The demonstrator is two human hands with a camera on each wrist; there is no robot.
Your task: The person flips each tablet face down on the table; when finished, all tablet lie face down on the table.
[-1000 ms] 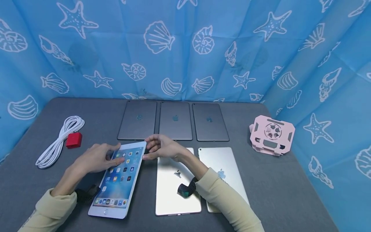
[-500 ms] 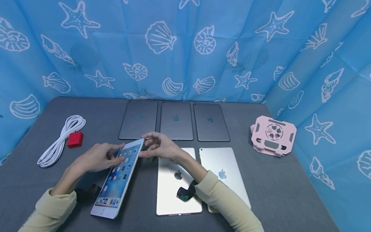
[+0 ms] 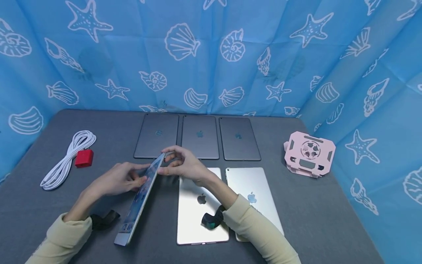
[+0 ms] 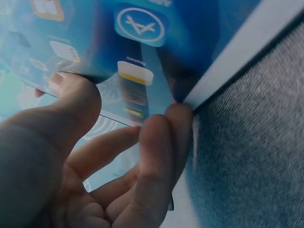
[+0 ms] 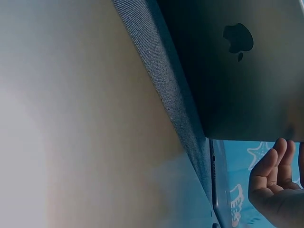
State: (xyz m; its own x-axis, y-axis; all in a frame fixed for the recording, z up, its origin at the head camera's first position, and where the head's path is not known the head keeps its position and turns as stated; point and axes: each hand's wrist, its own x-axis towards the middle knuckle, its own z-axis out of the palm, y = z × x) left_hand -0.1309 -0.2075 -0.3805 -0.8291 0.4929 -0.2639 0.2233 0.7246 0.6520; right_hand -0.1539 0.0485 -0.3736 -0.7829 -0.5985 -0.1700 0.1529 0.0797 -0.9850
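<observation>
A white-framed tablet [image 3: 141, 201] stands tilted on its left long edge, its lit screen turned left. My left hand [image 3: 120, 179] grips it near the upper left, thumb on the screen. In the left wrist view, that hand's thumb [image 4: 78, 107] lies over the screen [image 4: 137, 52] and its fingertips meet the edge by the cloth. At the upper right corner, my right hand [image 3: 186, 167] pinches the raised edge. The right wrist view has the tablet's back [image 5: 256, 90] with its dark apple logo, my right hand [image 5: 278, 185] at its edge.
Two silver tablets [image 3: 190, 229] lie face down under and beside my right forearm. Three dark grey tablets [image 3: 200, 141] line the back of the grey table [image 3: 316, 212]. A coiled white cable [image 3: 68, 161] and red charger [image 3: 84, 158] lie left; a pink stand [image 3: 310, 154] sits right.
The tablet's right side has risen steadily, turning it from nearly flat to steeply on edge, and its lower end has shifted right. Both hands have kept hold of it.
</observation>
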